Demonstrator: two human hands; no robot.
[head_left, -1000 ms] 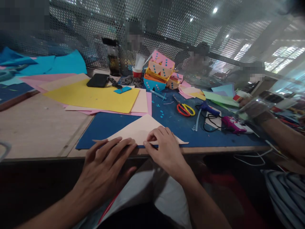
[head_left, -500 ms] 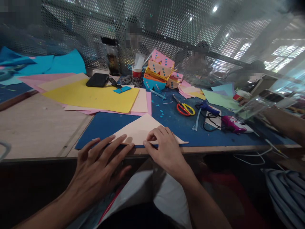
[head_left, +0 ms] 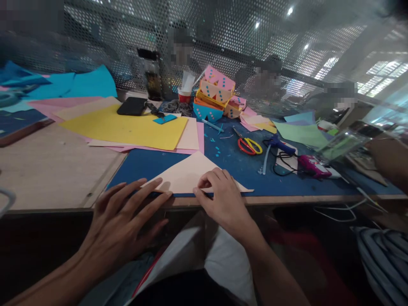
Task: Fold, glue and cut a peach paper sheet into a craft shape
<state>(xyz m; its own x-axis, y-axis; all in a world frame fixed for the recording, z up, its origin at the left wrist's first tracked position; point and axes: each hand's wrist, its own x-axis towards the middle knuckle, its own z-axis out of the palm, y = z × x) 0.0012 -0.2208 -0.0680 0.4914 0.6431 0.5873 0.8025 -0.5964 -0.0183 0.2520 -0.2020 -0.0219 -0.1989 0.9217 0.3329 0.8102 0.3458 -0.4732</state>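
A pale peach sheet of paper (head_left: 186, 172), folded into a triangle, lies with its long folded edge along the front of the blue mat and its point facing away. My left hand (head_left: 127, 214) is open, fingers spread, fingertips resting on the paper's left corner and front edge. On the right half, my right hand (head_left: 223, 199) has curled fingers on top of the paper and the thumb at the folded edge. The paper's right corner sticks out beyond that hand.
Large yellow paper (head_left: 127, 131) overlaps other sheets at left, with a black phone (head_left: 130, 106) on it. Scissors (head_left: 248, 145), a blue glue gun (head_left: 280, 144) and decorated paper baskets (head_left: 210, 97) stand or lie beyond. Another person's arm (head_left: 389, 157) is at right.
My left hand has slid left along the folded edge, toward the paper's left corner. My right hand has stayed in place on the paper. The neighbour's arm at right has shifted.
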